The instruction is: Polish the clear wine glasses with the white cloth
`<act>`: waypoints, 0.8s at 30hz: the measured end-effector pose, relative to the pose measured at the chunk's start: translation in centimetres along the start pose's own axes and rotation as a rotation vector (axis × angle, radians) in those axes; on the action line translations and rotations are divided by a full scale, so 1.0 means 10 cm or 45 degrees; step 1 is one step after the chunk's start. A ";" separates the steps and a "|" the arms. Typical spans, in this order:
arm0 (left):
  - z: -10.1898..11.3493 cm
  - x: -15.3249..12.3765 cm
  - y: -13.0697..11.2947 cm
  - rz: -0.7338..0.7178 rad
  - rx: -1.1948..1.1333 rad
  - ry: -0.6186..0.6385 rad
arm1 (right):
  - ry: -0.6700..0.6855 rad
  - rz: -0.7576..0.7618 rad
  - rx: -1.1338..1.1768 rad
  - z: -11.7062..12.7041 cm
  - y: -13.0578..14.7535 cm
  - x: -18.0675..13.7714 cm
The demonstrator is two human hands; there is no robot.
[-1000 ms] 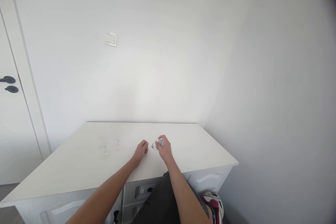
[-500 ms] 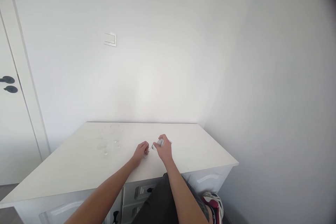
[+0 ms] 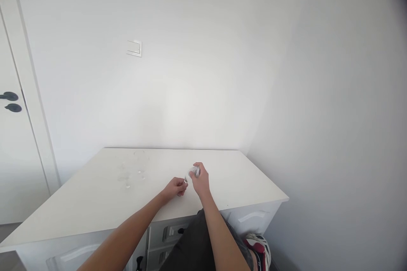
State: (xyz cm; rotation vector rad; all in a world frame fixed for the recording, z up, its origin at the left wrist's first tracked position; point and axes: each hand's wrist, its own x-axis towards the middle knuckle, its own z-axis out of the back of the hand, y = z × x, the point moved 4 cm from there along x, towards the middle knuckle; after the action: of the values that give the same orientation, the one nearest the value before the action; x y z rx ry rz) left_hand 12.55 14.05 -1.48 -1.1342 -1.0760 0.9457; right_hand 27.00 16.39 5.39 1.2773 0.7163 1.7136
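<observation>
My right hand (image 3: pixel 201 181) is closed round a small clear glass object (image 3: pixel 193 172), held just above the white dresser top (image 3: pixel 248 178). It looks like a stemmed glass lying sideways, with its thin end pointing left. My left hand (image 3: pixel 176 188) is pinched shut at that thin end, knuckles low over the surface. The two hands almost touch. Two more clear stemmed glasses (image 3: pixel 140 164) stand upright, faint against the white top, toward the back left.
The dresser stands in a corner with white walls behind and to the right. Drawers (image 3: pixel 168 233) show below its front edge. A door with a dark handle (image 3: pixel 9 96) is at far left, a light switch (image 3: pixel 134 48) on the wall, a shoe (image 3: pixel 259 247) on the floor.
My left hand has slid right and closer to me, closing in under the right hand. The glass object in the right hand has turned a little.
</observation>
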 end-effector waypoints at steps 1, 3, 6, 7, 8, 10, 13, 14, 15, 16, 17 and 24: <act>0.00 0.00 0.00 -0.003 0.005 -0.009 | -0.019 -0.016 -0.011 0.01 -0.01 0.00; 0.01 0.01 0.01 -0.001 0.021 -0.026 | -0.108 -0.068 -0.024 0.04 -0.06 0.01; 0.03 0.02 0.05 -0.013 0.042 -0.061 | -0.327 -0.150 -0.049 0.14 -0.11 0.03; 0.05 0.02 0.06 -0.023 0.048 -0.082 | -0.394 -0.177 -0.068 0.17 -0.12 0.02; 0.05 0.03 0.07 -0.034 0.051 -0.101 | -0.443 -0.199 -0.092 0.19 -0.13 0.02; 0.07 0.04 0.08 -0.057 0.052 -0.143 | -0.466 -0.215 -0.135 0.19 -0.11 0.01; 0.09 0.04 0.06 -0.080 0.035 -0.214 | -0.317 -0.104 -0.138 0.10 -0.02 0.01; 0.11 0.04 0.05 -0.086 0.030 -0.242 | -0.258 -0.054 -0.132 0.06 0.01 0.00; 0.12 0.04 0.04 -0.092 0.025 -0.270 | -0.220 -0.014 -0.127 0.03 0.04 0.00; 0.13 0.03 0.03 -0.097 0.018 -0.293 | -0.210 0.009 -0.124 0.02 0.06 -0.01; 0.14 0.03 0.03 -0.099 0.009 -0.315 | -0.225 0.016 -0.125 0.03 0.08 -0.02; 0.19 0.03 0.05 -0.082 -0.026 -0.423 | -0.275 -0.002 -0.090 0.10 -0.04 0.02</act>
State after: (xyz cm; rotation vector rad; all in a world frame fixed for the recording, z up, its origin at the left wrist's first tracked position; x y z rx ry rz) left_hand 10.71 14.82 -1.80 -0.9725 -1.3831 1.0989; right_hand 28.09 16.69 5.42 1.3860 0.5259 1.5564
